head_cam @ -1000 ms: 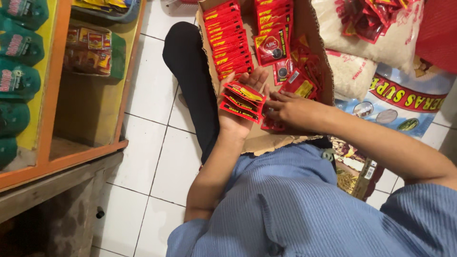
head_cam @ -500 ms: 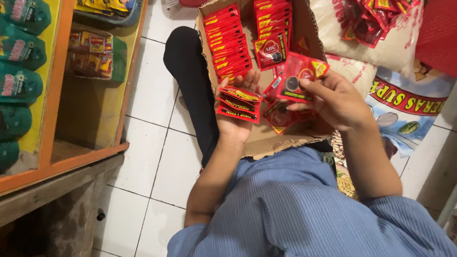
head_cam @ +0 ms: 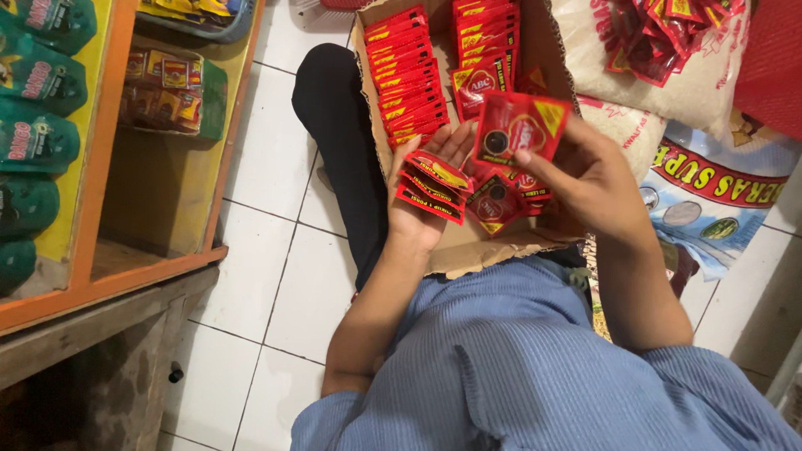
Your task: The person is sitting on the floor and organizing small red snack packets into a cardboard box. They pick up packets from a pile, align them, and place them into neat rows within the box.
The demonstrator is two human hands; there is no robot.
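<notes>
The right hand [head_cam: 597, 179] pinches one red sachet [head_cam: 520, 127] in its fingers, held flat just at two o'clock from the small stack of sachets [head_cam: 430, 188] cupped in the left hand [head_cam: 426, 200], over the open cardboard box [head_cam: 468, 246].

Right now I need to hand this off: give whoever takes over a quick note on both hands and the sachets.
Left hand: palm up, holding a small stack of red sachets.
Right hand: pinching a single red sachet, lifted above the cardboard box.
Done: rows of sachets stand packed in the box.
Left: loose sachets lie in the box, and a heap sits on the rice sack.
</notes>
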